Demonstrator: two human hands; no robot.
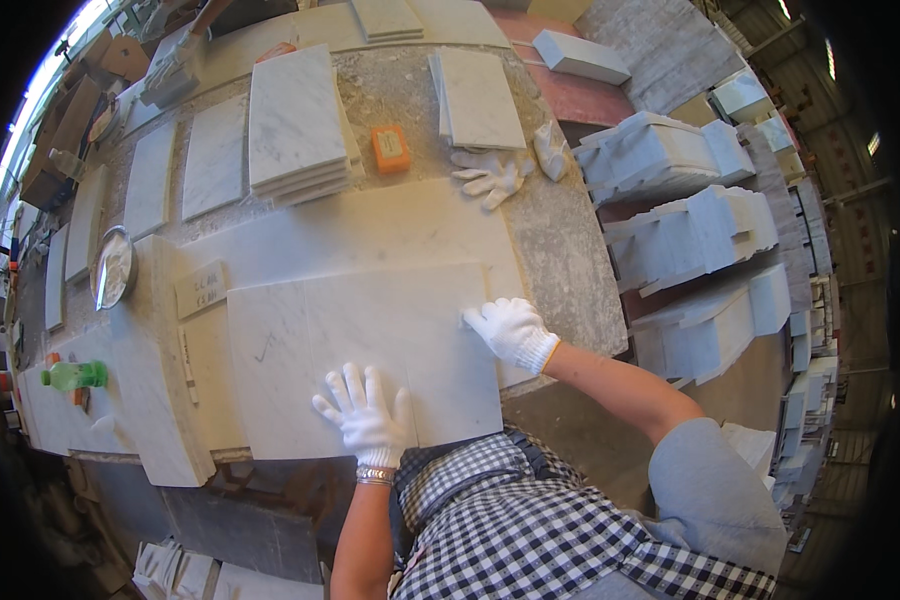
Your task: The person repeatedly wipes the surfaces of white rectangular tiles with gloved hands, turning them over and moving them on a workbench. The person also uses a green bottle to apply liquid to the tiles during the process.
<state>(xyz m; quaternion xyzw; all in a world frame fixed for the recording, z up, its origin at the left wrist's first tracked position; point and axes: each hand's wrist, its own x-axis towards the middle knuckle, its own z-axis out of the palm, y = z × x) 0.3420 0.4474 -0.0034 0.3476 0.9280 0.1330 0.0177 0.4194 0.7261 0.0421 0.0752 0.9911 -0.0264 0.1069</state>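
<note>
1. Stone-dusted and crowded, the counter (560, 250) sits in a workshop with stacks of cut white blocks (685, 235) to the right and more marble tiles laid out toward the far end.
2. Both gloved hands rest on a large white marble slab (360, 340) that lies flat on a bigger slab beneath it, directly in front of the person.
3. As I judge it, the step in hand is positioning or checking this slab — pressing it flat and lining up its right edge — not lifting it.
4. The left hand (365, 415) lies palm down with its fingers spread wide on the slab's near part; this grip holds nothing, it only presses.
5. The right hand (512, 330) is at the slab's right edge, fingers bent and touching the edge near its far corner; whether they curl under the stone I cannot tell.
6. Relative to the grip, the slab stretches away to the left of the right hand and forward and to both sides of the left hand.
7. A next move would likely call for a firm hold on that right edge while the left palm steadies — the stone looks heavy and its corners brittle.
8. Beyond the hands lie a spare pair of white gloves (495, 175), an orange block (391, 148) and a stack of tiles (295, 125); a green bottle (75, 375) lies far to the left.
</note>
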